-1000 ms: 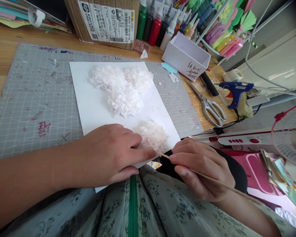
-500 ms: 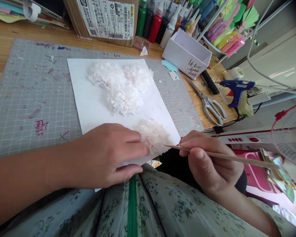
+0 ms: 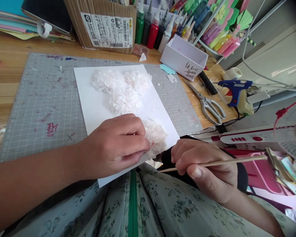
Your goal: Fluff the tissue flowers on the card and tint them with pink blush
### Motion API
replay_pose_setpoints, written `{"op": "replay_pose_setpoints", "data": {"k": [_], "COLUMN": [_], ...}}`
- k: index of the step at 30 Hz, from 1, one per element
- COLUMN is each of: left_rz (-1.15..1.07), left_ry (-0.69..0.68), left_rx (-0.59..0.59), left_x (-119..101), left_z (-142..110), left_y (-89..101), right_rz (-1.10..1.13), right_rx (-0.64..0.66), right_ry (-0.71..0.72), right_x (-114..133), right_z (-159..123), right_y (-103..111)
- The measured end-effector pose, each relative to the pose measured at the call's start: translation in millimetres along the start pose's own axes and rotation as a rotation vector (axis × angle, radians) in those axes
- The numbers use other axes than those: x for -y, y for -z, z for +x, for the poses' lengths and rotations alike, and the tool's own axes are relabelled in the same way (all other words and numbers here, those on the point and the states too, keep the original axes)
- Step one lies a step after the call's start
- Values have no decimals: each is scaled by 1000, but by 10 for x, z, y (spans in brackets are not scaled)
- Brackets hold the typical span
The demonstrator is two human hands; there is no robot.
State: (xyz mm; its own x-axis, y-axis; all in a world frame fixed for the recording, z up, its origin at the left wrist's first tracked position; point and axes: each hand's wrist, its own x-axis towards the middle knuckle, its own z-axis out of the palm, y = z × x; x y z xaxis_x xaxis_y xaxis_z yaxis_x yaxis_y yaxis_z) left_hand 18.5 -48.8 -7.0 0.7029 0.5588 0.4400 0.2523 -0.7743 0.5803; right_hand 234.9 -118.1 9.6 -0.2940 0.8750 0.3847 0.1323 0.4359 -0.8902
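My left hand [image 3: 119, 146] lies over the near part of a white sheet [image 3: 95, 108], its fingers closed in a pinch at the left edge of a pale pink tissue-paper puff [image 3: 156, 135]. The fingertips are partly hidden in the ruffles. To the right, just off the sheet, my right hand [image 3: 204, 166] grips a thin wooden stick [image 3: 224, 162]. The stick's narrow end points left, below the puff and apart from it. Farther up the sheet is a cluster of white ruffled tissue-paper puffs [image 3: 125, 98].
A grey cutting mat [image 3: 46, 98] lies under the sheet. Scissors [image 3: 209, 105] and a blue glue gun [image 3: 234, 90] rest at the right. Behind stand a cardboard box [image 3: 75, 24], several paint bottles [image 3: 153, 33] and a white box [image 3: 182, 57] beside paper scraps.
The stick's tip has left the puff and moved lower left, with my right hand turning. My left fingers have curled from spread into a pinch at the puff. The view has shifted slightly.
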Motion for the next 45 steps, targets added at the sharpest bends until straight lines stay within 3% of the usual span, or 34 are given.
{"op": "replay_pose_setpoints", "data": {"k": [3,6,8,12,16,21,27,33,45], "left_rz": [14,3,-98,-360,-392,-359,-365,-410,-447], "left_ry": [68,268,383,497,527,506,529,585,604], "left_rx": [-157,-308,-245,12,95,110,121,136,132], "left_x": [7,3,5,54,103,114,117,111,112], "left_z": [38,101,134,158,154,143,148,152,149], "left_y": [61,83,73,44,37,24,12,8,11], "right_rz": [4,-15,-77,-314,-507,-590,-472,-596,-456], "right_rx": [-10,-95,-104,23,118,129,84,147,86], "right_ry": [-16,17,53,105,152,120,152,173,110], "right_x": [-3,-25,-37,-67,-100,-91,-72,-146,-126], "right_z": [-15,-29,-21,17,20,3,-1,19,8], "right_y": [20,52,72,79,75,105,86,4,58]}}
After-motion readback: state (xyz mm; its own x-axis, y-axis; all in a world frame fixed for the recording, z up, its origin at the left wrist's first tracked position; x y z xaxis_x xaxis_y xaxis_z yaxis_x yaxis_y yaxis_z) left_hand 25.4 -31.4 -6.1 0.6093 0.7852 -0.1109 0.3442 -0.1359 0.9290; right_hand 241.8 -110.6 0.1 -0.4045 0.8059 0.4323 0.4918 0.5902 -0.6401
